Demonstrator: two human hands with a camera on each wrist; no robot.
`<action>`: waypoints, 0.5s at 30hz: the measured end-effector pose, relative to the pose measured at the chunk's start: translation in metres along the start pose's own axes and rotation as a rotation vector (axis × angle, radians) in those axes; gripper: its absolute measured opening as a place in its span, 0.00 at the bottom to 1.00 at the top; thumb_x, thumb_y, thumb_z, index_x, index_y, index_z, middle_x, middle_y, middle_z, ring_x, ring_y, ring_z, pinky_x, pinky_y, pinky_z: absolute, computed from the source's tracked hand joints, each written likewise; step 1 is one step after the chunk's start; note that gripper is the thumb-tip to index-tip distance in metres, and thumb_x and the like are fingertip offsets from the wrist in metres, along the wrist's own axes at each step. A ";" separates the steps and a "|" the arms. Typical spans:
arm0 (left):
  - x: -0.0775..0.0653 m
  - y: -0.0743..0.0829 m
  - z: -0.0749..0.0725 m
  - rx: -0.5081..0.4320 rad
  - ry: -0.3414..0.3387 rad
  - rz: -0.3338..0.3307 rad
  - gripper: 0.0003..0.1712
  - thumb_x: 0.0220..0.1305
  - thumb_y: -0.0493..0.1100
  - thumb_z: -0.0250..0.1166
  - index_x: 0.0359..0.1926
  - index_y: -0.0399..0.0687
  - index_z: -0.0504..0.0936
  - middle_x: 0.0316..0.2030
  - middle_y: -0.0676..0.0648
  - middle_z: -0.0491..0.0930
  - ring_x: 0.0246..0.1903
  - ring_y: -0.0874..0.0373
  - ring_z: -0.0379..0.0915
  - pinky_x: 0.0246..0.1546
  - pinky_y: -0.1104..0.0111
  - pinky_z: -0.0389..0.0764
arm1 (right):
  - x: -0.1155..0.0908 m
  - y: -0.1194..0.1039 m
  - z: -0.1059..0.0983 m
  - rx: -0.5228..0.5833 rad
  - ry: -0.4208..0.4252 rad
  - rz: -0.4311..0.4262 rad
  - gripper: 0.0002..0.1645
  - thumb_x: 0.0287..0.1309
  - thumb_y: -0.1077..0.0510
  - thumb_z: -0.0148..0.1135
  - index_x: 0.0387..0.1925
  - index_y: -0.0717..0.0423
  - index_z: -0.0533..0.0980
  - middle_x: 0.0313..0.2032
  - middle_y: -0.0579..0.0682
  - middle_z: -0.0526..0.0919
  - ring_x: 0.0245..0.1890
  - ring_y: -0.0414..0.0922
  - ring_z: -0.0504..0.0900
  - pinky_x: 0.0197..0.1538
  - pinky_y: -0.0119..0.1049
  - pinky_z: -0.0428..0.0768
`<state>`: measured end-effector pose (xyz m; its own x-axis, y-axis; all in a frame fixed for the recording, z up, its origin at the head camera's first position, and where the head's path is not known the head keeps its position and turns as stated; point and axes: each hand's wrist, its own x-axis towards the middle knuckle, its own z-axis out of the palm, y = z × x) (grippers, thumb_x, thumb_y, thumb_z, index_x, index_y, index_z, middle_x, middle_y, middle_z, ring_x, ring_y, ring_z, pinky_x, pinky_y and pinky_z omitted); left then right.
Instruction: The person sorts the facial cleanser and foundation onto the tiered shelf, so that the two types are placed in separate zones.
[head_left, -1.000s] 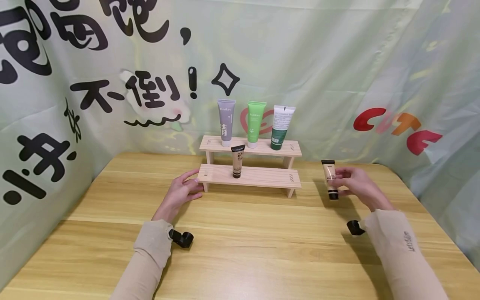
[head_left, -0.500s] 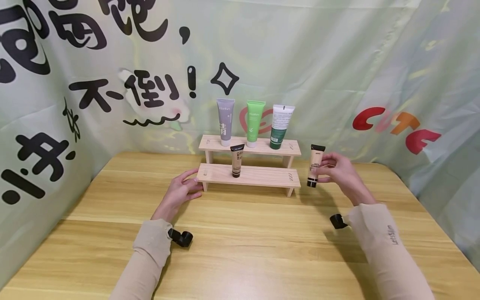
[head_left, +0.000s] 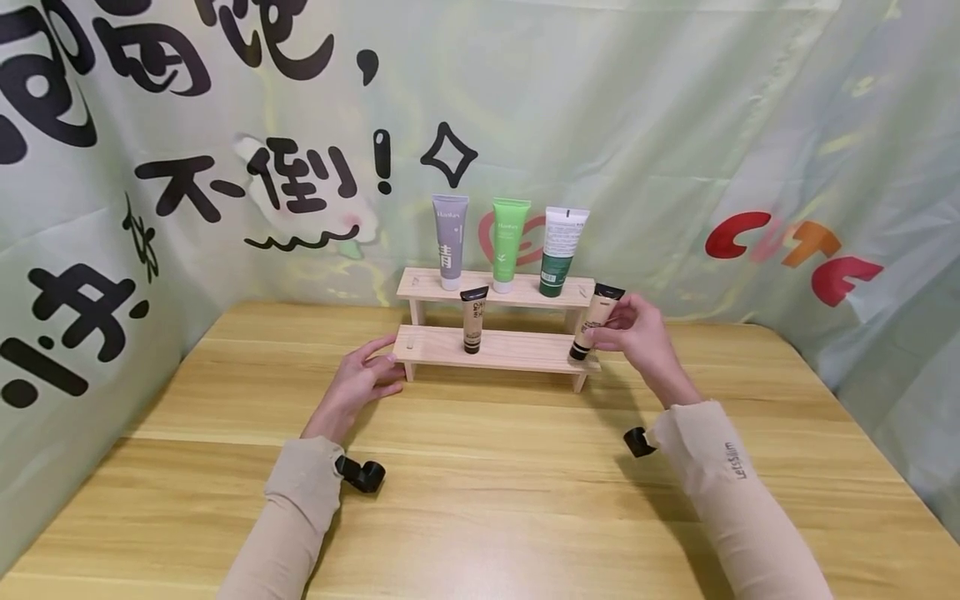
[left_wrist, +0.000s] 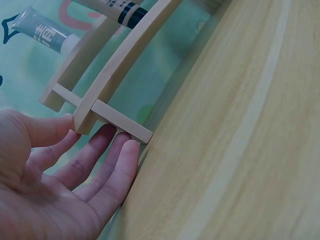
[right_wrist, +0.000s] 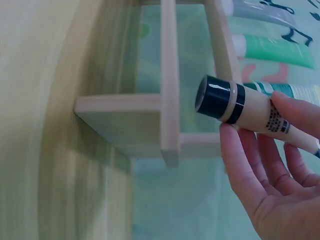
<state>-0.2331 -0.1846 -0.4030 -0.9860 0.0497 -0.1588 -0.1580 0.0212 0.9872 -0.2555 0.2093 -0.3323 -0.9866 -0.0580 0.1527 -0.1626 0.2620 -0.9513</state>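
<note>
My right hand (head_left: 636,337) pinches a beige cosmetic tube (head_left: 597,315) between thumb and fingers. Its black cap points down at the right end of the lower step of a wooden two-tier display stand (head_left: 525,350), and its top leans right. The cap (right_wrist: 214,97) is close to the step in the right wrist view. At the stand's left end, my left hand (head_left: 358,387) touches the lower board's corner with the thumb (left_wrist: 52,129), fingertips at the leg. A similar beige tube (head_left: 473,323) stands on the lower step, left of the middle.
On the upper step stand a purple tube (head_left: 450,237), a light green tube (head_left: 510,242) and a white and dark green tube (head_left: 561,250). A printed cloth backdrop (head_left: 637,125) hangs behind the wooden table (head_left: 480,483).
My right hand has carried the beige tube leftward from beside the stand to the lower step's right end, and the tube now tilts. The left hand has stayed at the stand's left end.
</note>
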 end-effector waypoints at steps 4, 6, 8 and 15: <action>0.000 -0.002 -0.001 -0.004 0.001 -0.010 0.28 0.80 0.37 0.50 0.77 0.43 0.61 0.65 0.29 0.71 0.52 0.48 0.78 0.47 0.66 0.85 | -0.002 0.002 0.013 -0.108 0.029 -0.038 0.23 0.53 0.69 0.74 0.46 0.64 0.70 0.38 0.52 0.82 0.38 0.40 0.80 0.40 0.27 0.82; -0.001 -0.002 -0.001 -0.008 0.000 -0.017 0.28 0.81 0.37 0.50 0.77 0.44 0.62 0.65 0.29 0.71 0.52 0.48 0.78 0.47 0.67 0.85 | -0.002 0.003 0.019 -0.160 0.039 -0.057 0.23 0.53 0.69 0.74 0.46 0.65 0.70 0.40 0.57 0.82 0.41 0.44 0.80 0.40 0.28 0.79; -0.001 -0.003 -0.001 -0.014 -0.002 -0.018 0.28 0.80 0.37 0.50 0.77 0.44 0.61 0.65 0.29 0.70 0.52 0.49 0.78 0.47 0.66 0.85 | -0.002 0.005 0.025 -0.196 0.047 -0.078 0.23 0.53 0.70 0.74 0.45 0.65 0.70 0.42 0.60 0.83 0.43 0.49 0.81 0.41 0.30 0.78; -0.003 -0.004 -0.001 -0.023 -0.004 -0.010 0.28 0.80 0.37 0.50 0.77 0.44 0.61 0.66 0.29 0.69 0.54 0.47 0.77 0.47 0.66 0.85 | -0.001 0.008 0.035 -0.222 0.066 -0.156 0.21 0.52 0.72 0.72 0.43 0.66 0.70 0.40 0.63 0.82 0.42 0.54 0.80 0.39 0.29 0.78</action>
<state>-0.2294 -0.1861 -0.4059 -0.9843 0.0532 -0.1686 -0.1688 -0.0008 0.9856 -0.2550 0.1777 -0.3500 -0.9469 -0.0535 0.3171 -0.3052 0.4601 -0.8337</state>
